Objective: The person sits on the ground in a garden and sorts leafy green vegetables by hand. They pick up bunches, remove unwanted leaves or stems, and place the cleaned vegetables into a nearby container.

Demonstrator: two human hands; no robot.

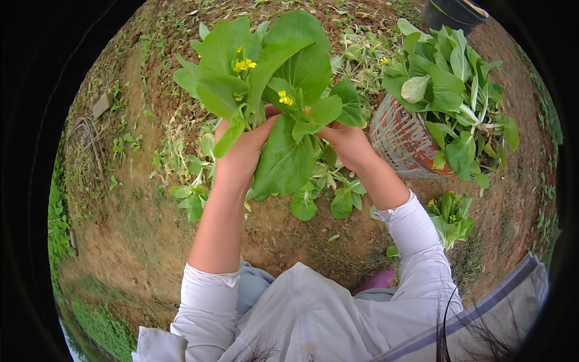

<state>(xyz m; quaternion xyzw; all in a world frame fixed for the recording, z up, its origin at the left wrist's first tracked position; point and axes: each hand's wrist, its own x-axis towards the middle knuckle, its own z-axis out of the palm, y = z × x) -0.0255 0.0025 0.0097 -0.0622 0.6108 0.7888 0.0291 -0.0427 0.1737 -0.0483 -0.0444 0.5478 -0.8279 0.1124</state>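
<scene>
My left hand (244, 147) is closed around the stems of a bunch of leafy greens (221, 86) with small yellow flowers. Close beside it, my right hand (341, 140) grips more flowering leafy greens (305, 59), whose broad leaves cover most of its fingers. The two bunches touch and overlap in front of me at the upper middle. One large leaf hangs down between my wrists. Both sets of fingertips are largely hidden by foliage.
A printed plastic bucket (396, 140) heaped with cut greens (448, 77) stands at the right. A black bucket (452, 16) is behind it. A small flowering bunch (452, 219) lies near my right sleeve. Loose leaves (303, 203) and wilted plants (366, 50) litter the soil.
</scene>
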